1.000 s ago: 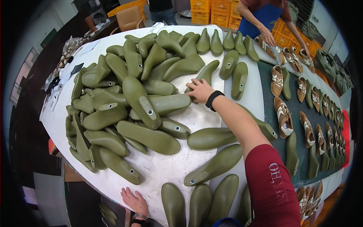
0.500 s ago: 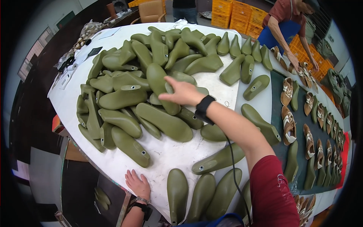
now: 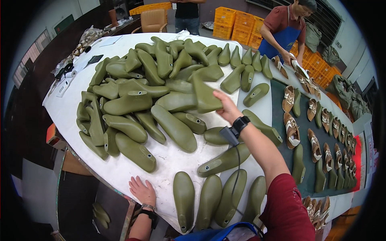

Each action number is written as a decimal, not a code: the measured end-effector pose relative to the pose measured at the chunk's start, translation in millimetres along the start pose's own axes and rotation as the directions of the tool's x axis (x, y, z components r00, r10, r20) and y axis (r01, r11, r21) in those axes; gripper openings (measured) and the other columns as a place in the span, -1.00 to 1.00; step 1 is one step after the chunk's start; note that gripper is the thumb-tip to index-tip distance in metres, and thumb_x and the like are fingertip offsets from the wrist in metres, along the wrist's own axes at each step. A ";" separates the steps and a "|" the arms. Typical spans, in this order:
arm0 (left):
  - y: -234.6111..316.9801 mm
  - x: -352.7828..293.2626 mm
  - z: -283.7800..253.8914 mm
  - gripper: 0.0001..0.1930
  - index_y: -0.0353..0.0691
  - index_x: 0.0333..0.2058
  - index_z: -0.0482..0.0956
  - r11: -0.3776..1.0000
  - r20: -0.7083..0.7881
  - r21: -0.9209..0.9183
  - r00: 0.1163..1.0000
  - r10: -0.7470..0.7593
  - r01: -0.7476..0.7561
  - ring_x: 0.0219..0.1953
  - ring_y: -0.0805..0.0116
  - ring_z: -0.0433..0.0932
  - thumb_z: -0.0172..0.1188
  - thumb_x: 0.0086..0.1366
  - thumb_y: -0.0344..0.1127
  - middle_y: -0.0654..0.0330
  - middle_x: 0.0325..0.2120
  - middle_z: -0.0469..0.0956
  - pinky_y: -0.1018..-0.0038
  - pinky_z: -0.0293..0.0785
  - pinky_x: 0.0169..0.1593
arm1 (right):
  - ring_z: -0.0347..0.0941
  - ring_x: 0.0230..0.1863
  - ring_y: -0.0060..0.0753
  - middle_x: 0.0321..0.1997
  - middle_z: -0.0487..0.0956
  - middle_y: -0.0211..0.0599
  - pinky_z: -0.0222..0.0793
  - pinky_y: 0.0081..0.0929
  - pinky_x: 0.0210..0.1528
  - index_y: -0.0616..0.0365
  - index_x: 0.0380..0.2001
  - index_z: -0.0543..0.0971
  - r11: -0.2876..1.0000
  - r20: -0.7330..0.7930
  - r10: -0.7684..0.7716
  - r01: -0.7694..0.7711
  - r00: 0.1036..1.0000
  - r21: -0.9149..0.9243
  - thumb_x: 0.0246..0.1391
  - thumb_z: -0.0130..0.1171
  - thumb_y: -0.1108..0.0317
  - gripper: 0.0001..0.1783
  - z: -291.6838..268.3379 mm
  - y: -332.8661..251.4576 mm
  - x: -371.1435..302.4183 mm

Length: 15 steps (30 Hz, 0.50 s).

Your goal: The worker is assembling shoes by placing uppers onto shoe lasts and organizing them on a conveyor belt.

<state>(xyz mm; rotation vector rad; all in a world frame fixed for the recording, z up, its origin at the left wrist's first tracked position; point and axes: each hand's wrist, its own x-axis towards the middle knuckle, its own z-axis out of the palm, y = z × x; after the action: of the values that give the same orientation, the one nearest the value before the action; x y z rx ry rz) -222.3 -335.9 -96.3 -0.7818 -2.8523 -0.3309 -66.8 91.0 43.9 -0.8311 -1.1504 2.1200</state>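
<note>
In my right hand (image 3: 228, 107) is a green shoe last (image 3: 206, 93), lifted at the right side of the pile and gripped by its thick heel end. More green shoe lasts (image 3: 128, 103) lie heaped on the white-covered table (image 3: 169, 160), some with a metal-rimmed hole showing. My left hand (image 3: 142, 192) rests flat at the table's near edge, fingers spread, holding nothing. Between my arms, several lasts (image 3: 183, 199) lie side by side, toes pointing away from me. Another last (image 3: 223, 160) lies crosswise just beyond them.
Brown-and-white shoe uppers (image 3: 291, 127) and lasts stand in rows on a dark green mat (image 3: 279, 106) to the right. Across the table, a person in a blue apron (image 3: 281, 38) handles shoes. Orange crates (image 3: 235, 26) are stacked behind. A black cable (image 3: 238, 172) hangs from my right wrist.
My right hand, open over the pile before, has closed on a last and carried it up and to the right. The person opposite has straightened with a shoe. My left hand stays on the table.
</note>
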 end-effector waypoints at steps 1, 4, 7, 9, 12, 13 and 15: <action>1.0 0.5 1.3 -0.51 -0.30 0.06 0.24 1.000 0.008 -0.002 1.000 0.003 -0.003 0.23 -0.08 0.00 -0.02 0.19 -0.17 -0.03 0.16 0.12 0.05 -0.10 0.22 | 0.14 -0.70 -0.69 -0.42 0.44 -0.52 -0.13 -0.67 -0.74 -0.02 0.07 0.33 0.987 -0.260 -0.151 0.131 0.954 -0.090 -0.01 0.12 0.10 -0.45 -0.9 -5.8 4.6; 2.4 -0.2 0.2 -0.50 -0.32 0.06 0.24 1.000 0.030 -0.030 1.000 0.005 -0.004 0.23 -0.08 0.00 -0.02 0.19 -0.18 -0.04 0.16 0.11 0.05 -0.10 0.22 | 0.36 -0.45 -0.54 -0.25 0.51 -0.31 0.19 -0.56 -0.59 0.04 0.11 0.30 0.840 -0.400 -0.313 0.054 0.861 -0.540 -0.08 0.17 0.11 -0.35 -48.5 -39.2 29.2; 0.4 -0.1 -1.0 -0.50 -0.33 0.06 0.24 1.000 0.053 -0.014 0.999 -0.012 0.013 0.24 -0.08 -0.01 -0.02 0.18 -0.20 -0.05 0.17 0.11 0.05 -0.11 0.22 | 0.41 -0.05 0.06 -0.07 0.49 0.00 0.31 -0.22 0.00 0.04 0.06 0.34 0.138 -0.170 -0.580 -0.110 0.797 -0.984 -0.05 0.07 0.17 -0.45 -91.2 -56.1 71.0; -3.7 -1.2 -2.9 -0.50 -0.33 0.06 0.24 1.000 0.060 0.010 0.998 -0.024 0.023 0.24 -0.09 -0.02 -0.02 0.18 -0.21 -0.05 0.17 0.10 0.06 -0.12 0.23 | 0.38 -0.03 0.06 -0.09 0.48 -0.07 0.32 -0.18 -0.01 0.06 -0.06 0.43 -0.293 -0.042 -0.508 -0.218 0.860 -0.931 -0.10 0.06 0.27 -0.55 -59.7 -60.5 80.1; 2.3 1.0 -4.3 -0.49 -0.34 0.07 0.21 1.000 0.096 0.006 0.995 -0.013 0.012 0.24 -0.10 -0.03 -0.02 0.16 -0.23 -0.07 0.17 0.10 0.06 -0.15 0.24 | 0.34 0.00 -0.10 -0.12 0.46 -0.20 0.34 -0.17 -0.08 0.02 -0.25 0.51 -0.475 0.291 -0.372 0.089 0.881 -0.876 -0.14 0.03 0.49 -0.70 -31.5 -38.9 133.2; 3.0 1.3 -5.5 -0.49 -0.34 0.07 0.21 1.000 0.101 0.017 0.995 -0.020 0.018 0.24 -0.10 -0.03 -0.02 0.16 -0.23 -0.07 0.17 0.10 0.06 -0.15 0.24 | 0.33 0.02 -0.15 -0.10 0.44 -0.29 0.33 -0.19 -0.07 0.00 -0.20 0.48 -0.580 0.413 -0.295 0.182 0.862 -0.794 -0.11 0.04 0.47 -0.68 -18.7 -26.0 149.8; 5.6 3.1 -7.2 -0.49 -0.35 0.08 0.19 1.000 0.118 0.009 0.993 0.003 -0.004 0.24 -0.12 -0.03 -0.03 0.17 -0.25 -0.09 0.18 0.09 0.06 -0.16 0.24 | 0.25 0.12 -0.22 0.12 0.34 -0.40 0.21 -0.16 0.03 -0.09 -0.03 0.41 -0.675 0.519 -0.225 0.252 0.825 -0.694 0.03 -0.08 0.37 -0.62 -1.7 1.4 180.0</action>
<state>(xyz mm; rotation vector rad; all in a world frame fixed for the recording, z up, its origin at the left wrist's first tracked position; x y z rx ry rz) -221.4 -331.6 -87.8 -0.8311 -2.9597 -0.2803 -180.4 222.8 -2.1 -0.7295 -2.8634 -0.4088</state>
